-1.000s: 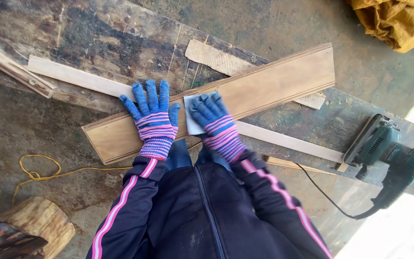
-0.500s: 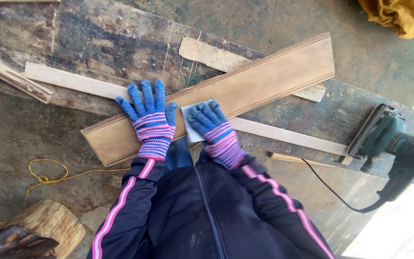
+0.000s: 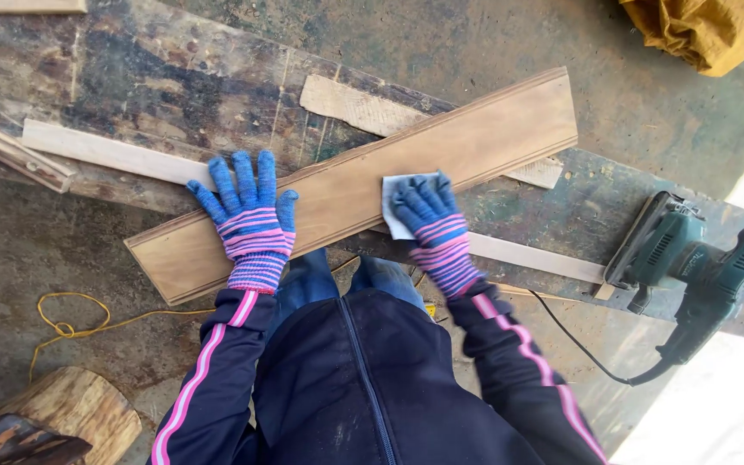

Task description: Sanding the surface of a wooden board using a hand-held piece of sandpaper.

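Note:
A long brown wooden board (image 3: pixel 492 138) with grooved edges lies slantwise across a worn dark workbench (image 3: pixel 148 77). My left hand (image 3: pixel 243 211), in a blue and pink striped glove, presses flat on the board's near left part with fingers spread. My right hand (image 3: pixel 428 215), gloved the same way, holds a pale sheet of sandpaper (image 3: pixel 393 194) against the board's near edge around its middle.
A green electric sander (image 3: pixel 691 267) with a black cord rests on the bench at the right. Thin pale wood strips (image 3: pixel 105 148) lie under and beside the board. A yellow cord (image 3: pixel 71 323) and a log (image 3: pixel 71 405) sit on the ground at left; a yellow sack (image 3: pixel 708 30) is top right.
My right hand has slid the sandpaper to the right along the board's edge. My left hand stays pressed on the board.

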